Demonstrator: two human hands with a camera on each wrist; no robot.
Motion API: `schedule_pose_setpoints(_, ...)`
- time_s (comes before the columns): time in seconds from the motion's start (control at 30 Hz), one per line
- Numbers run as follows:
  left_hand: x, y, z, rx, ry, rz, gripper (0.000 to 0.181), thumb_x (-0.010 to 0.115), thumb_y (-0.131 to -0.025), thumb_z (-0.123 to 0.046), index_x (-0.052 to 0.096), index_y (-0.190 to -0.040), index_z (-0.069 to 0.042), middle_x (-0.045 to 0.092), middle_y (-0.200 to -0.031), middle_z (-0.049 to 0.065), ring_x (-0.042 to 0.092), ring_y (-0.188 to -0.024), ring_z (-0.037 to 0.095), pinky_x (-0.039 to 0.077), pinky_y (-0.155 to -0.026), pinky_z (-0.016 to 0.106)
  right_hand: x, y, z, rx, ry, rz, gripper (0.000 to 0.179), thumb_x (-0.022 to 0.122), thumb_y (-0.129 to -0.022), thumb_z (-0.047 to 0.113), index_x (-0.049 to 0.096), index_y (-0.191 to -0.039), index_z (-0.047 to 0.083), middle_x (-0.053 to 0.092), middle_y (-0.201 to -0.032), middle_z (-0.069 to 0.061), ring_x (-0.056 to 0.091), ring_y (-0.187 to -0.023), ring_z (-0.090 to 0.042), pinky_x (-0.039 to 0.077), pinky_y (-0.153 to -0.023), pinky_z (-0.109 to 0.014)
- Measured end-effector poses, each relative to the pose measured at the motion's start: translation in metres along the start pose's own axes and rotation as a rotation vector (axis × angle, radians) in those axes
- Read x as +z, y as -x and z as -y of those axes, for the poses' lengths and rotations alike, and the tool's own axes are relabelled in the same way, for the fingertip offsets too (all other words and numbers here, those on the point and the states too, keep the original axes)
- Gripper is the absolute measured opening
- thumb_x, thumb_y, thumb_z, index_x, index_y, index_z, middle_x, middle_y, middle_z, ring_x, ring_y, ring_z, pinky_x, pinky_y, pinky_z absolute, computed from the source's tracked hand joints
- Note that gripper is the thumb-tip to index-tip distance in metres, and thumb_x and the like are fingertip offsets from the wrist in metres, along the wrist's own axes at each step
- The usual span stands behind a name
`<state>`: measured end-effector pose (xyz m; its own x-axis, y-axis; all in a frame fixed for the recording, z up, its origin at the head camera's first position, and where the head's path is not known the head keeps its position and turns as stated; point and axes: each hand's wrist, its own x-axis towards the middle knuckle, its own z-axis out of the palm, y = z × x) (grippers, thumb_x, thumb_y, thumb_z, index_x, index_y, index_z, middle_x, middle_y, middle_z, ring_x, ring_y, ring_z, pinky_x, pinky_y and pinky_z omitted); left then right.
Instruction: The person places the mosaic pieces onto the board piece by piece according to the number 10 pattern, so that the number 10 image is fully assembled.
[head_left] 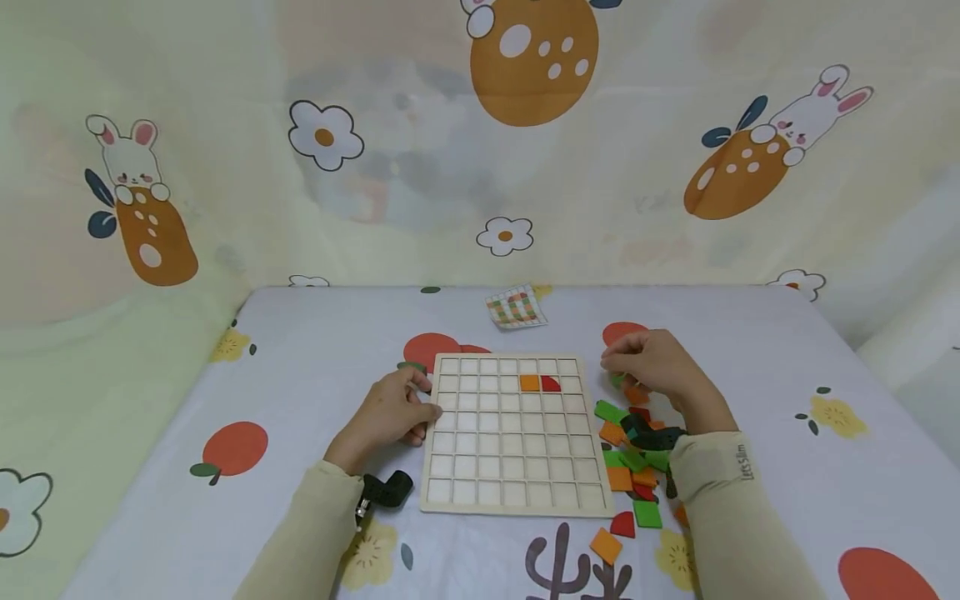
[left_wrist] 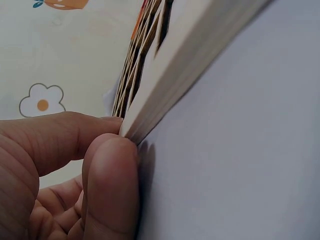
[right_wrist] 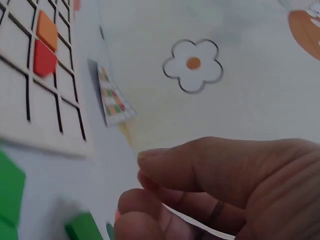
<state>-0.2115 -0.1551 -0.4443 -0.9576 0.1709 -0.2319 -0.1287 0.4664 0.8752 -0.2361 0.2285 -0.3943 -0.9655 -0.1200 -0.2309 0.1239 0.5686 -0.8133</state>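
A pale wooden grid board (head_left: 499, 469) lies flat on the table between the hands. At its left edge, the thumb and forefinger of my left hand (head_left: 386, 412) pinch the rim; the left wrist view shows both fingertips at the board's edge (left_wrist: 167, 75). One orange square tile (head_left: 529, 383) and one red quarter-round tile (head_left: 551, 384) sit side by side in cells of the second row. Beyond the board's right edge, my right hand (head_left: 660, 362) hovers above loose tiles, fingers loosely curled with thumb and forefinger close together. No tile shows between them.
Green, orange and red loose tiles (head_left: 647, 514) are heaped along the board's right side, partly under the right forearm. A small printed card (head_left: 516, 307) with a coloured grid lies behind the board. Patterned cloth (head_left: 420, 208) hangs behind the table.
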Motion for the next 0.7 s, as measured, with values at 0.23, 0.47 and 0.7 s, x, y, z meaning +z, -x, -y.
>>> schedule_pose_setpoints(0.23, -0.001, 0.001, -0.002, -0.006, -0.015, -0.002, 0.033, 0.077, -0.092, -0.007, 0.057, -0.118, -0.003, 0.061, -0.077, 0.011, 0.061, -0.051, 0.016, 0.058, -0.051, 0.028, -0.023, 0.015, -0.023, 0.105, 0.138, 0.045, 0.022, 0.071, -0.097, 0.021, 0.073, -0.100, -0.001, 0.069, -0.081, -0.006, 0.062, -0.072, -0.021, 0.057, -0.064, -0.032)
schedule_pose_setpoints(0.47, -0.002, 0.001, -0.001, -0.008, -0.026, -0.012, 0.032, 0.077, -0.092, -0.007, 0.057, -0.118, -0.003, 0.060, -0.076, 0.011, 0.060, -0.051, 0.016, 0.057, -0.051, 0.028, -0.025, 0.016, -0.037, 0.135, 0.228, 0.131, 0.014, 0.079, -0.089, 0.018, 0.076, -0.089, 0.004, 0.063, -0.068, -0.002, 0.057, -0.064, -0.019, 0.048, -0.057, -0.028)
schedule_pose_setpoints(0.7, 0.001, -0.001, 0.000, 0.000, -0.018, -0.006, 0.032, 0.077, -0.092, -0.006, 0.057, -0.117, -0.004, 0.060, -0.076, 0.011, 0.060, -0.051, 0.016, 0.058, -0.051, 0.028, -0.017, 0.019, -0.031, 0.123, 0.303, 0.146, 0.012, 0.081, -0.084, 0.015, 0.074, -0.080, 0.006, 0.063, -0.066, -0.001, 0.056, -0.061, -0.018, 0.048, -0.056, -0.029)
